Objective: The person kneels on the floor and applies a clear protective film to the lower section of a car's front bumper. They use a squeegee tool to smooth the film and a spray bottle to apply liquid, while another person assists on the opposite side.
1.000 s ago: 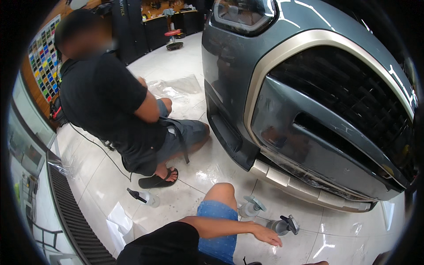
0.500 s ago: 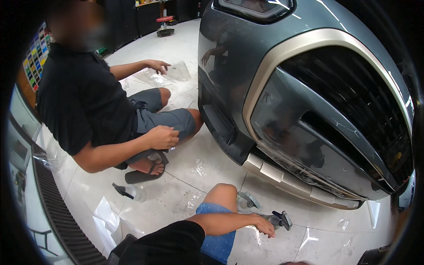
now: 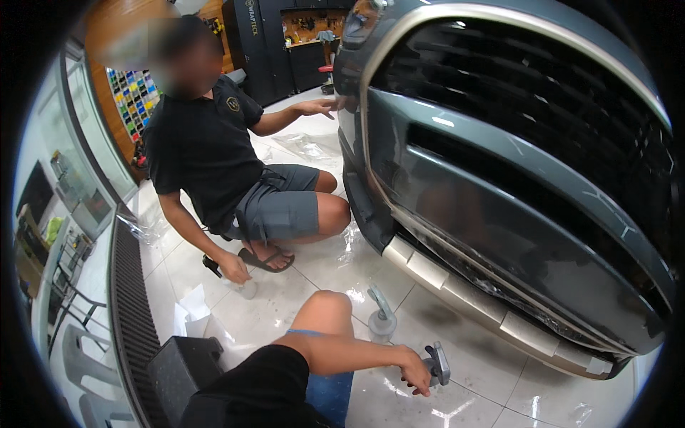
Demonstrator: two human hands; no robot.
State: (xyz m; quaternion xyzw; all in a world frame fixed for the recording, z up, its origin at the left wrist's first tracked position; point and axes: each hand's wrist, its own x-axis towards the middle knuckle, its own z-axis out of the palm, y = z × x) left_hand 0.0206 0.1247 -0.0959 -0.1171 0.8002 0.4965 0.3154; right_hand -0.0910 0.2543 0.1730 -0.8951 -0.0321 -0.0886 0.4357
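Note:
My left hand [image 3: 416, 371] hangs low past my bent knee, its fingers loosely apart and pointing down. Right beside it is a spray bottle [image 3: 440, 365] with a grey trigger head, its body partly hidden by the hand. Whether they touch I cannot tell. Another clear spray bottle [image 3: 383, 327] stands on the floor between my knee and the car's front bumper [image 3: 471, 296]. A co-worker squats at the left. That person's nearer hand [image 3: 234, 269] is at a spray bottle [image 3: 246, 289] with a black head; the farther hand [image 3: 316, 108] is by the car's side. My right hand is outside the picture.
The dark grey car front [image 3: 457, 178] fills the right side. Crumpled clear film [image 3: 307, 146] and white paper [image 3: 193, 312] lie on the wet tiled floor. A black box-like seat [image 3: 185, 367] stands by my arm, and a dark grate [image 3: 135, 307] runs along the left.
My view has shifted, bringing more of the far room into sight. The co-worker's nearer hand has gone down to the black-headed spray bottle; the farther hand has moved toward the car.

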